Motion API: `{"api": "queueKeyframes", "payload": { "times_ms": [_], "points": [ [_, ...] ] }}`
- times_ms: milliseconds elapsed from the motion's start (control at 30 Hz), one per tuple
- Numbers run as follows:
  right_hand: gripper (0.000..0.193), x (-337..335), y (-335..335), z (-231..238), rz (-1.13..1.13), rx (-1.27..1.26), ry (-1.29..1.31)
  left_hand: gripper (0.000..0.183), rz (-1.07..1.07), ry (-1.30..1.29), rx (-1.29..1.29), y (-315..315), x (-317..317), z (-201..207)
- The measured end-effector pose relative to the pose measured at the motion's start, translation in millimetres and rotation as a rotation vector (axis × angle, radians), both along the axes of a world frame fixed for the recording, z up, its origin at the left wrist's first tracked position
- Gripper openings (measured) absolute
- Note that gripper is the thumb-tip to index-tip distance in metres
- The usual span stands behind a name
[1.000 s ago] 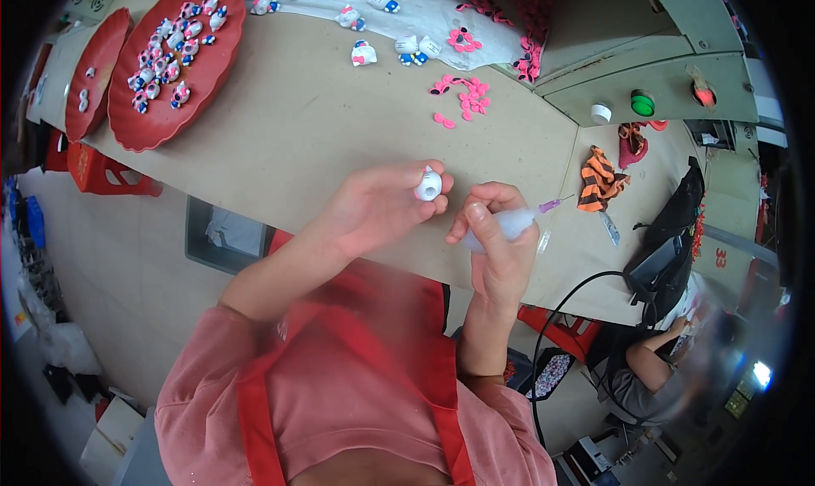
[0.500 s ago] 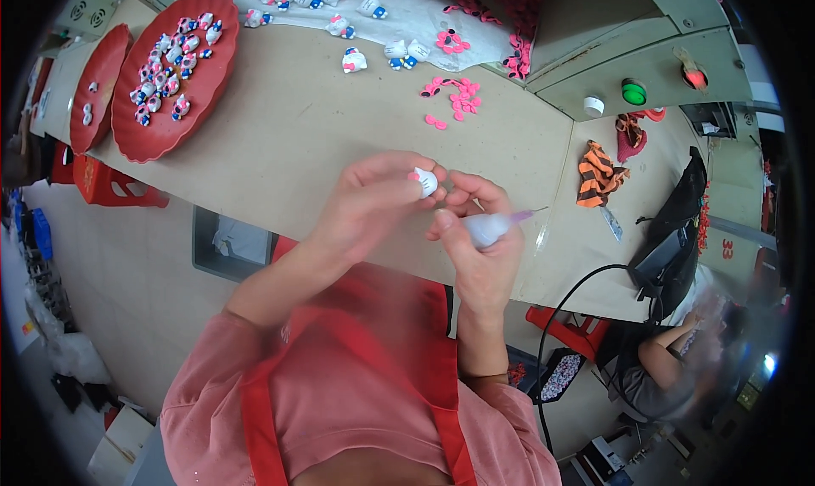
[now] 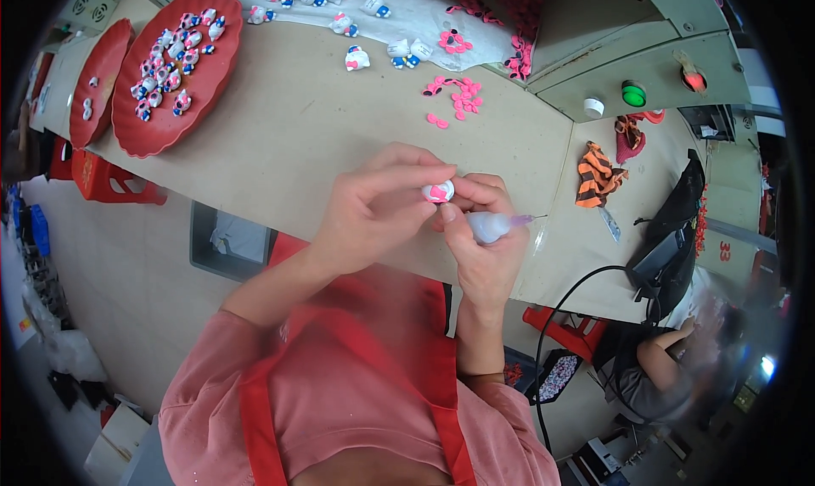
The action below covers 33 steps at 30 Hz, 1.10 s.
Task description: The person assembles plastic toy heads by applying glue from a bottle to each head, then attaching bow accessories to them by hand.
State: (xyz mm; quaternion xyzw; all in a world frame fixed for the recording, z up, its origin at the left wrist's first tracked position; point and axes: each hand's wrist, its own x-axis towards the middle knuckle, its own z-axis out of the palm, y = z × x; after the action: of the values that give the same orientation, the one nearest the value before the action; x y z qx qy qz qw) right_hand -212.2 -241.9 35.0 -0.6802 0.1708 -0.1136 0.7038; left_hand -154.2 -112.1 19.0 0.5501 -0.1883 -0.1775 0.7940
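Between the fingertips of my left hand (image 3: 373, 204) sits a small white cat figurine (image 3: 438, 192) with a pink part facing up. My right hand (image 3: 491, 265) keeps a squeeze bottle (image 3: 486, 226) against its palm; the bottle is whitish, with a purple needle tip pointing right, away from the figurine. The right thumb and forefinger also touch the figurine's right side. Beyond the hands, several loose pink pieces (image 3: 465, 101) lie on the table (image 3: 297, 121). A lone white figurine (image 3: 357, 59) and a pair of blue-and-white figurines (image 3: 409, 53) lie farther back.
A red scalloped plate (image 3: 219, 70) holding several figurines stands at the left, with another red plate (image 3: 100, 95) beside it. A green-grey machine (image 3: 654, 70) with knobs borders the right back. An orange-and-black cloth (image 3: 599, 176) lies at right. Another person (image 3: 666, 363) sits at lower right.
The figurine has been turned, so its pink part now faces up instead of its white side. The fingers of both hands have come together around it. The bottle stays in the right palm.
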Motion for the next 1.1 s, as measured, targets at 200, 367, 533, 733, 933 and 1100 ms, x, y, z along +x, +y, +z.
{"api": "queueKeyframes", "payload": {
  "times_ms": [200,367,533,733,933,1100],
  "points": [
    [0.023,0,0,-4,-0.001,-0.034,-0.002,0.034,0.043,-0.144,0.089,1,0,0],
    [0.022,0,0,-6,-0.008,0.001,-0.011,0.033,0.083,-0.222,0.127,-2,0,-1],
    [0.02,-2,-5,-14,0.066,-0.1,-0.057,0.037,0.036,-0.284,0.149,0,0,-1],
    [0.018,-3,-5,-12,0.078,-0.101,-0.075,0.035,0.011,-0.163,0.115,1,-1,2],
    [0.02,-2,0,-7,0.022,0.051,0.001,0.029,0.012,-0.244,0.135,2,3,-3],
    [0.019,-1,-1,-4,0.043,0.055,0.01,0.028,0.03,-0.233,0.141,3,2,-3]
  ]
}}
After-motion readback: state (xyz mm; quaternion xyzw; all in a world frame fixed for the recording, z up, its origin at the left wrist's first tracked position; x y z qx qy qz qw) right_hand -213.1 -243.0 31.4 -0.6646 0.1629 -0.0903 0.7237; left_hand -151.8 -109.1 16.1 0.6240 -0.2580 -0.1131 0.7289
